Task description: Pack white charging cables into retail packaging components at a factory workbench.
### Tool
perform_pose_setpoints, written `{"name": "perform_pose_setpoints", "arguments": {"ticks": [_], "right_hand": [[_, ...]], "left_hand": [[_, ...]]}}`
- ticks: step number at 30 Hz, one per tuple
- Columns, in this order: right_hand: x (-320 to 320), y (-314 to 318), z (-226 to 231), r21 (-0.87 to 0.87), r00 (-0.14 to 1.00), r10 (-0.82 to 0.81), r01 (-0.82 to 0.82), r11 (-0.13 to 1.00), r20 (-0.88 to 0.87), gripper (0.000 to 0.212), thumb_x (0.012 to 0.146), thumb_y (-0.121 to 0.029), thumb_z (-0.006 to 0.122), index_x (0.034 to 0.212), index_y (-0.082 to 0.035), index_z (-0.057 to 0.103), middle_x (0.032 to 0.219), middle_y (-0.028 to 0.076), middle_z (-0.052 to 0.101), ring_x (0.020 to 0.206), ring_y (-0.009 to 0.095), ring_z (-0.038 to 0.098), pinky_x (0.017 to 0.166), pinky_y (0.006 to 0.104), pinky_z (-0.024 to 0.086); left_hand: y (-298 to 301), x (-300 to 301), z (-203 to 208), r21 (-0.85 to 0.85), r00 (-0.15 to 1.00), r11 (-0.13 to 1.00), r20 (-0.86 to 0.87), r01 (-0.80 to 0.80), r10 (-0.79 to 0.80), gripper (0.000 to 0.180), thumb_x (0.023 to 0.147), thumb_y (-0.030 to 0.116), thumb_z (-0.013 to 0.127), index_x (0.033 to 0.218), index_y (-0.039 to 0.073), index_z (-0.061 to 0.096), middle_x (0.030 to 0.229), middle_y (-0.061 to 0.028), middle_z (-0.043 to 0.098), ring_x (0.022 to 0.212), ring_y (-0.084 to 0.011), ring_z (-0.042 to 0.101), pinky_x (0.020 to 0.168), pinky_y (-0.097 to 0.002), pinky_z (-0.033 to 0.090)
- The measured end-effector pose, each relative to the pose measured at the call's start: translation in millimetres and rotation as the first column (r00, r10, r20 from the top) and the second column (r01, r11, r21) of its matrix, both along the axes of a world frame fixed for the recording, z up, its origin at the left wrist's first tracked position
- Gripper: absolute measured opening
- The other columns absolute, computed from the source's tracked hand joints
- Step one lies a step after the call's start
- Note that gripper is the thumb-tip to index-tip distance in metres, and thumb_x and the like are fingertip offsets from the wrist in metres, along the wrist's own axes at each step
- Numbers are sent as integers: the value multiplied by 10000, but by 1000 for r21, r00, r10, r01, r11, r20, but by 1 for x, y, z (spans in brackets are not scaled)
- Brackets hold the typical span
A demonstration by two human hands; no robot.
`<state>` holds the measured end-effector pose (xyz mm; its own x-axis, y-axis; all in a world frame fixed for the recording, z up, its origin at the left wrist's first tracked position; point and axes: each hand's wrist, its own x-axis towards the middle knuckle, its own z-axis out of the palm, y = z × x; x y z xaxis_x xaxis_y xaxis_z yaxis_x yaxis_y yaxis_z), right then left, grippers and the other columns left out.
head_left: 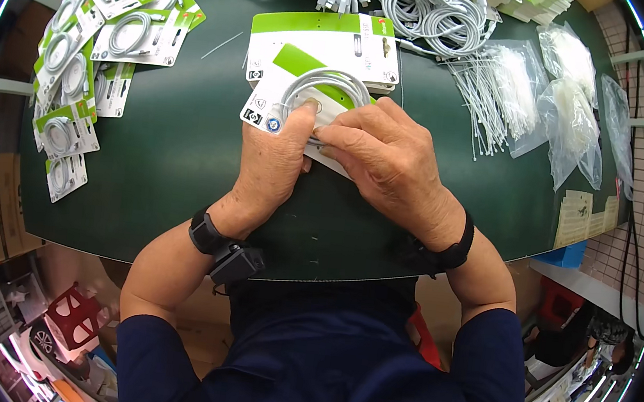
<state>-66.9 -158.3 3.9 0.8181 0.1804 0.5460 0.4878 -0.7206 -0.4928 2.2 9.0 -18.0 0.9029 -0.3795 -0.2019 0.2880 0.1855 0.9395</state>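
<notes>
My left hand (276, 149) grips a green-and-white backing card (260, 100), its thumb pressed on the card's face inside a coiled light-grey USB cable (354, 83). The coil lies over the front of the card. My right hand (389, 157) is closed at the lower right of the coil, thumb and forefinger pinched together. Whether a thin cable tie sits in that pinch is too small to tell. Just beyond the held card lies a stack of flat backing cards (328, 35), partly covered by it.
Finished-looking carded cables (128, 33) pile up at the left. Loose grey cables (435, 17) heap along the far edge. White cable ties (480, 100) and clear plastic bags (569, 125) lie at the right on the green table (174, 185). A red stool (74, 316) stands on the floor.
</notes>
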Motion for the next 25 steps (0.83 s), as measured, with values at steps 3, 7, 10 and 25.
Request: {"name": "perform_pose_setpoints", "arguments": {"ticks": [3, 7, 10, 25], "right_hand": [[1, -9, -4, 62, 998, 57, -54, 997, -41, 347, 766, 22, 843, 1087, -83, 766, 1006, 41, 731, 819, 252, 656, 714, 355, 561], [1, -15, -6, 150, 986, 141, -127, 980, -85, 366, 768, 26, 844, 1109, -89, 774, 1044, 49, 744, 829, 254, 657, 719, 361, 564], [-1, -14, -7, 123, 991, 121, -112, 986, -64, 372, 771, 29, 843, 1117, -92, 779, 1064, 55, 750, 838, 256, 660, 722, 363, 566], [-4, -9, -12, 246, 981, 97, -54, 968, -166, 384, 750, 9, 875, 1108, -94, 783, 1011, 81, 739, 897, 252, 686, 768, 357, 570]], "left_hand": [[0, -2, 1, 9, 1000, 1000, -13, 9, -9, 319, 985, 127, 620, 1266, -20, 588, 936, -61, 652, 605, -73, 576, 402, -215, 429], [-1, -2, 3, 4, 999, 1000, -37, 22, -22, 316, 986, 126, 616, 1265, -21, 596, 938, -61, 654, 596, -72, 574, 395, -213, 419], [-2, 0, 2, -31, 997, 999, -73, 15, -17, 316, 985, 124, 615, 1266, -20, 601, 941, -63, 656, 592, -72, 574, 391, -212, 413], [2, -2, 1, -33, 997, 999, -61, 41, -43, 343, 974, 134, 632, 1281, -13, 597, 944, -76, 657, 585, -83, 575, 391, -221, 419]]}}
